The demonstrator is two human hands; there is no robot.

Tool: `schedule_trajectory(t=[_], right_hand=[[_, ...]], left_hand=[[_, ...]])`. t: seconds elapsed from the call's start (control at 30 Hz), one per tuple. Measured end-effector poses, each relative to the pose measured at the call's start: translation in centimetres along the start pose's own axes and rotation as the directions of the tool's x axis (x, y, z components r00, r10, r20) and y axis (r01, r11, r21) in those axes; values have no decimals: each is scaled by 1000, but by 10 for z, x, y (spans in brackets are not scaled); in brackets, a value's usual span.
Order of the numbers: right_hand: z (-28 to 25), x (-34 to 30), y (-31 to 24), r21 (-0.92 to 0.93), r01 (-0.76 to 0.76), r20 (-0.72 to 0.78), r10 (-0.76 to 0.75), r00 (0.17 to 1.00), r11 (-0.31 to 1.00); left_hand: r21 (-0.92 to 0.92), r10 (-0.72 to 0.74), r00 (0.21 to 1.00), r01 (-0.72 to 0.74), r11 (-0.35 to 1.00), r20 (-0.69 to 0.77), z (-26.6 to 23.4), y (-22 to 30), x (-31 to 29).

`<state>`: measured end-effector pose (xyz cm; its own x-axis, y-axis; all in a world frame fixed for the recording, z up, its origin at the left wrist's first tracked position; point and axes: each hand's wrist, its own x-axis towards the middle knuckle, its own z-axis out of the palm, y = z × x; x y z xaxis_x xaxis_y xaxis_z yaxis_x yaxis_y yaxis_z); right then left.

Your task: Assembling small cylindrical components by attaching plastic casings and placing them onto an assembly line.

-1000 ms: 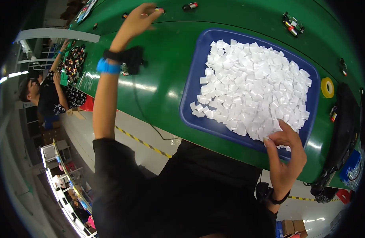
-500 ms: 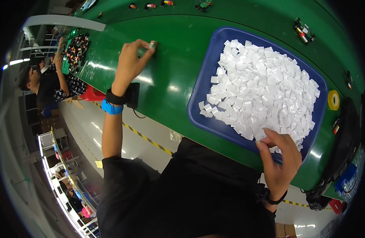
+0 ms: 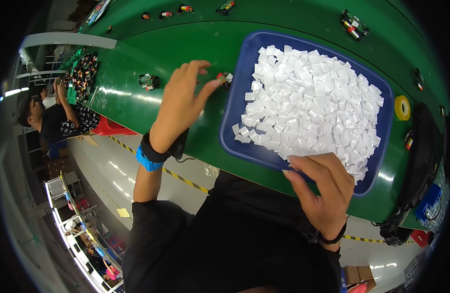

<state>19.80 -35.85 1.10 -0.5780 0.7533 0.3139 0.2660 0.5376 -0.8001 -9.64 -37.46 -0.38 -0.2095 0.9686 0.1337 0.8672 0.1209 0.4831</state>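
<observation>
My left hand hovers over the green table with thumb and fingers spread. At its thumb tip is a small red-and-white part, just left of the tray; whether they touch is unclear. A small circuit assembly with red and gold cylinders lies to the left of this hand. My right hand is at the near rim of the blue tray, thumb and index fingertips close together in a pinch. What sits between them is too small to make out. Many small white squares fill the tray.
A yellow tape roll and a black bag are right of the tray. Another assembly and several small parts lie along the far strip. Many parts are heaped at far left, near a seated person.
My left hand has moved right and its fingers have spread from a pinch on a small part. My right hand has shifted left to the tray's rim. The circuit assembly now shows.
</observation>
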Motion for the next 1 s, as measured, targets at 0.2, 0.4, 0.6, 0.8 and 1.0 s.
schedule_trajectory(t=[0.2,0.4,0.6,0.8,1.0], right_hand=[[12,-13,-11,-53,-2,-14,2,1000,999],[23,-18,-16,-51,-74,-10,74,997,996],[35,-11,-16,-34,-45,17,45,999,998],[41,-14,-11,-44,-51,20,52,998,998],[46,-18,-17,-38,-41,29,42,999,998]], left_hand=[[-41,306,946,-304,952,108,-9,-38,-4],[177,-89,962,43,983,259,-37,-43,-7],[-26,-73,958,83,996,276,-37,-74,-20],[41,57,977,-67,997,206,-39,-30,-49],[73,143,965,-162,984,219,-42,-43,-62]])
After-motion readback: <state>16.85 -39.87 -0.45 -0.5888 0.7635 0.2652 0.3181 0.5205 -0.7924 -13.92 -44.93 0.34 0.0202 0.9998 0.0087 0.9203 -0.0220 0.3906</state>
